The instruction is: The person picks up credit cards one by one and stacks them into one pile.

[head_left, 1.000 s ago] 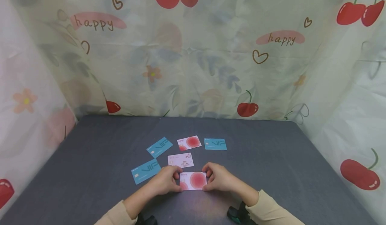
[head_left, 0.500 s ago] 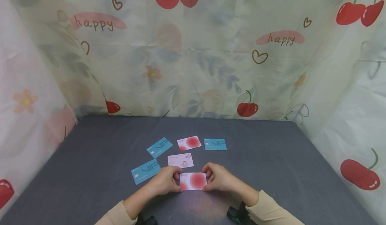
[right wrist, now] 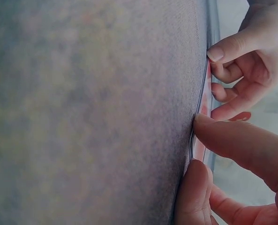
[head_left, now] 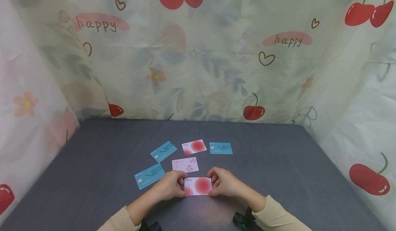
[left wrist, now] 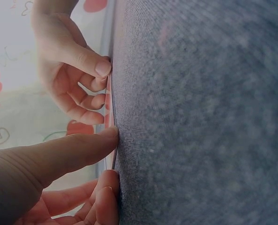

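Left hand point(head_left: 171, 184) and right hand point(head_left: 225, 183) pinched pink-circled card point(head_left: 198, 186) at opposite ends, thumb and forefinger of each clamped on its corners. Card sat on dark table point(head_left: 278, 169), lower centre of head frame. Pale card point(head_left: 185, 164) lay just above; higher, red-cornered card point(head_left: 194, 146), rightmost blue card point(head_left: 221, 148) beside it. Lower blue card point(head_left: 150, 176), upper blue card point(head_left: 163, 151) left of centre.

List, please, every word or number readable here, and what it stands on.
"happy", twice: backdrop
"VIP": near-left blue card, far-left blue card, right blue card
"VIP": pale pink card; its smaller print is unreadable
Too small or blurred: lettering on held red-circle card and far red-circle card
No readable numbers.
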`<state>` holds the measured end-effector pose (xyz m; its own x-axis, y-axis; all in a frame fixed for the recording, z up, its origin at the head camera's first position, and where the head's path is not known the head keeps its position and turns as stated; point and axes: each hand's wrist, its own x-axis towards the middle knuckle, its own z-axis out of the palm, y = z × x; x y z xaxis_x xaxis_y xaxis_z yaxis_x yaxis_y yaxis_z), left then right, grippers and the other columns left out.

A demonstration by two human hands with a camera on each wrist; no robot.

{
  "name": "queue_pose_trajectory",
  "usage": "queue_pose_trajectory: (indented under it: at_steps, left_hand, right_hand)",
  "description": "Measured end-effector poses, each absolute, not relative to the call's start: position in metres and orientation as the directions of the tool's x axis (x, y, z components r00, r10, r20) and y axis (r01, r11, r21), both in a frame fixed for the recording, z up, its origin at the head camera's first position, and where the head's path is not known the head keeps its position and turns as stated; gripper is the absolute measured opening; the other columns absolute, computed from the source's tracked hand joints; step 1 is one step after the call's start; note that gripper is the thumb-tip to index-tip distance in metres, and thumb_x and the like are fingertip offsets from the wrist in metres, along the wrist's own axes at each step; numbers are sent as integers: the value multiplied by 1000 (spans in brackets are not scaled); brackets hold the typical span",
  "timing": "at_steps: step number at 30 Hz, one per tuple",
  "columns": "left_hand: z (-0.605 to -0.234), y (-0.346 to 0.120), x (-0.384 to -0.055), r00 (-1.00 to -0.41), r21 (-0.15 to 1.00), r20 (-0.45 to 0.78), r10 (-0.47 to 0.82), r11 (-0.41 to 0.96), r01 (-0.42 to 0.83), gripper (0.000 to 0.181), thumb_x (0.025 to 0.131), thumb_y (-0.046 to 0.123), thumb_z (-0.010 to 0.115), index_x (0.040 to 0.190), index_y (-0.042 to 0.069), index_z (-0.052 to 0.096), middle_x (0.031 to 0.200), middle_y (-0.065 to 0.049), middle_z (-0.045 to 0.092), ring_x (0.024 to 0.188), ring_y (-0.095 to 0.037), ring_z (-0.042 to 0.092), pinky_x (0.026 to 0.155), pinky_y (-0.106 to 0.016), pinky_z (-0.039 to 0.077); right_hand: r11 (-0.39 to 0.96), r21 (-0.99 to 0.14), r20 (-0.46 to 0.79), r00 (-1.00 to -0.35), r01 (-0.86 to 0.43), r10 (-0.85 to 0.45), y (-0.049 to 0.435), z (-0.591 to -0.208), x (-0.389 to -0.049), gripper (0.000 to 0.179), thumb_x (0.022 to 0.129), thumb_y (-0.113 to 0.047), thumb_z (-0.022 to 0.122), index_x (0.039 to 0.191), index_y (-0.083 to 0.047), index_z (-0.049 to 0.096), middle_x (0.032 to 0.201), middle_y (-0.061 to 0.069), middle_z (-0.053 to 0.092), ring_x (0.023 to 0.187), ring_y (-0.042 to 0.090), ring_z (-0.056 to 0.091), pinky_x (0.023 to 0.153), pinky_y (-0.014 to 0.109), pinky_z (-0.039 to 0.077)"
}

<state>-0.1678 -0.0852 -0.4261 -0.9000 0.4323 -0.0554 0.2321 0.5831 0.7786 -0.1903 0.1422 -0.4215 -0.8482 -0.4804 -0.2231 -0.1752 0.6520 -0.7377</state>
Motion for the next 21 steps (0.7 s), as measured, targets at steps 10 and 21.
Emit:
queue_pose_trajectory:
  at_steps: [10,21]
  left_hand:
    - [-426,-85,-168,-898,775,-53,437,585,239,49,68,8,80,109,-9,59,77,-6,54,57,-10,51,49,-18,39]
    - [-421,-86,-168,-903,781,-58,426,583,225,53,68,7,80,112,-10,58,79,-8,55,58,-10,54,50,-18,41]
  right_hand:
    - [661,-730,-232,-846,-174,-480,142,-421,-191,46,69,-12,80,105,-2,55,87,7,54,71,14,55,63,23,48]
    - [649,-734,-202,-849,-200,-489,144,-420,-191,47,68,-12,81,105,-1,54,87,7,54,71,13,57,62,21,49]
